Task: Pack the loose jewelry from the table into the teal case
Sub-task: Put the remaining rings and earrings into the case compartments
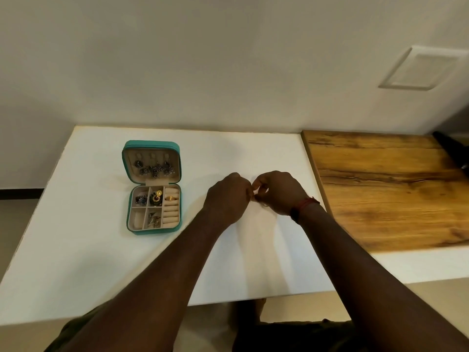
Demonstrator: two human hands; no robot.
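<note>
Left of the frame's centre we see the square teal zip-around jewelry case (153,187) lying open on the flat white tabletop (88,250). Its lid stands back toward the wall, and a row of dark, silvery dangling earrings (154,168) hangs against the beige lining. In the tray below, the compartments hold a dark blue-stoned piece (141,199) at upper left, a round gold and black ornament (156,196) beside it, and a small heap of silvery pieces (153,221) at lower middle. A gold ring (171,198) sits in the padded beige ring rolls along the tray's right side.

Right of the case, near the middle of the frame, we see both hands meeting just above the table. The left hand (228,196) is curled with its fingers drawn together, knuckles toward us. The right hand (278,191) faces it, thumb and fingers pinched in close. Between the two we make out a tiny, thin gold-coloured piece (256,198); both hands appear closed on it, though it is too small for us to tell what it is. A red thread band (305,203) and a dark strap circle the right wrist.

At the right of the frame a brown wooden board (385,189) lies on the table, against the wall.
</note>
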